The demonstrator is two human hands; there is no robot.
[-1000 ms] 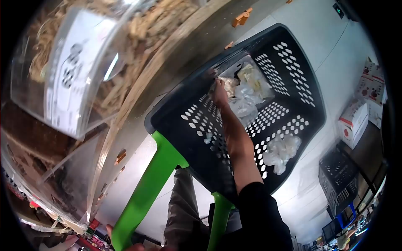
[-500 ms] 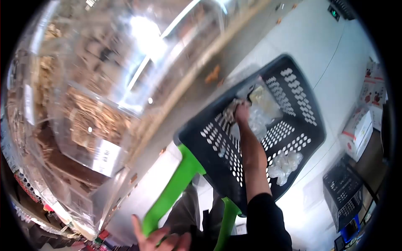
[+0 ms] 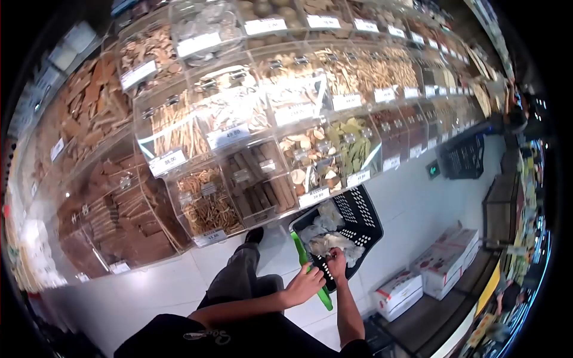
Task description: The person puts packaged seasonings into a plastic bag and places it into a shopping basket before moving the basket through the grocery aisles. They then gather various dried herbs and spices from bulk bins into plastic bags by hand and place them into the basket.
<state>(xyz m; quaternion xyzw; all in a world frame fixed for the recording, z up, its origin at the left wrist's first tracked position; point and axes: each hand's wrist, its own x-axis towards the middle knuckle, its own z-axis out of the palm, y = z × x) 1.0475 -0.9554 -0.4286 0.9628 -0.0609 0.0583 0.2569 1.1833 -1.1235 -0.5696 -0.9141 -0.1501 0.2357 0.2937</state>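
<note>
A black shopping basket [image 3: 370,225] with rows of holes is below the front of the display bins. My left hand [image 3: 305,286] is closed around the basket's green handle [image 3: 324,298]. Over the near side of the basket, my right hand [image 3: 336,263] has its fingers closed on the gathered end of a clear plastic bag [image 3: 327,243] with pale, beige contents. Other crumpled clear bags [image 3: 326,219] lie in the basket behind it. What is inside those bags is too blurred to tell.
Tiered clear bins of dried goods with price labels [image 3: 314,197] fill the left and front. White cartons [image 3: 444,261] stand on the floor at right, beside a dark low shelf [image 3: 462,310]. Another black basket [image 3: 462,158] is farther back.
The view has swung up and back, showing more bins. My right hand has moved from deep in the basket to its near side by the handle, gripping a bag.
</note>
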